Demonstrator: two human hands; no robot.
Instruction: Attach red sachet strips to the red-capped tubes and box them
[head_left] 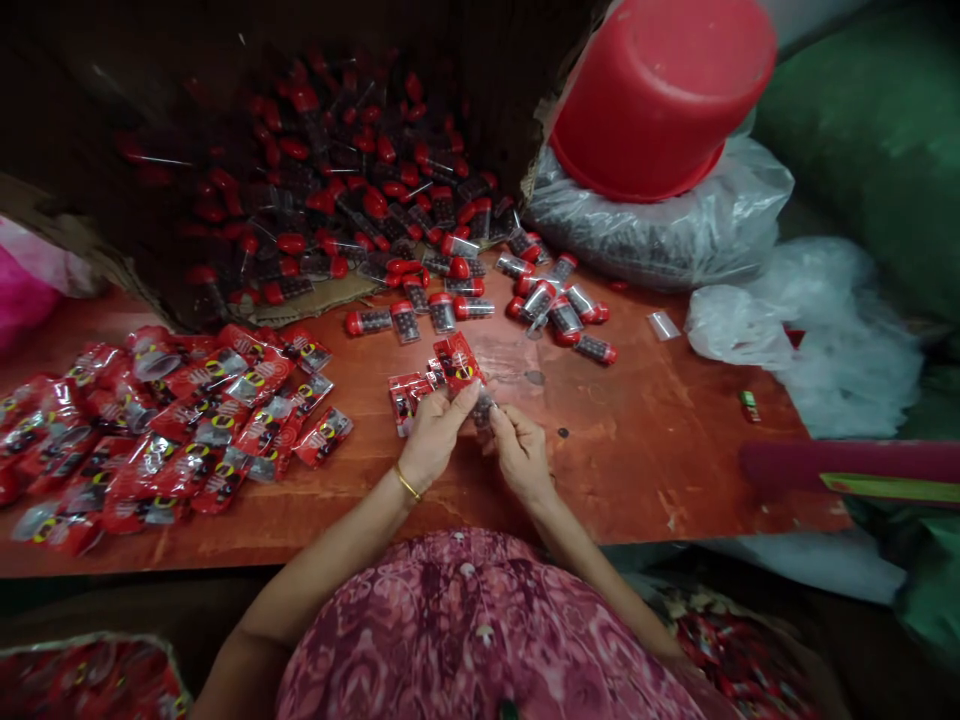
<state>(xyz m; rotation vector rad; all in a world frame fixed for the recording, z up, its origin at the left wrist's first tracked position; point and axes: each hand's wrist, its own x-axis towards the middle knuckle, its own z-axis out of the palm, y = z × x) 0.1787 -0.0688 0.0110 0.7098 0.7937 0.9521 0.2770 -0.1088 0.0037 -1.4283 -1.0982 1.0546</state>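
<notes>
Both my hands meet over the middle of the table, closed on a small packet (457,360) with a red printed top and a clear, dark-looking lower part. My left hand (435,432) pinches it between thumb and fingers from the left. From the right, the fingertips of my right hand (519,448) grip its lower end. Just left of the held packet lie a few flat red printed packets (405,395), partly covered by my left hand. Beyond my hands lie several clear tubes (443,313) with red caps and dark contents.
A large open carton (127,265) spills many red-capped tubes. Filled red packets (195,430) are heaped at left. Loose tubes (566,318) lie right of centre. A red tub (652,110) sits upside down on a filled plastic bag (660,235). A green-and-red lighter-like item (748,405) lies at right.
</notes>
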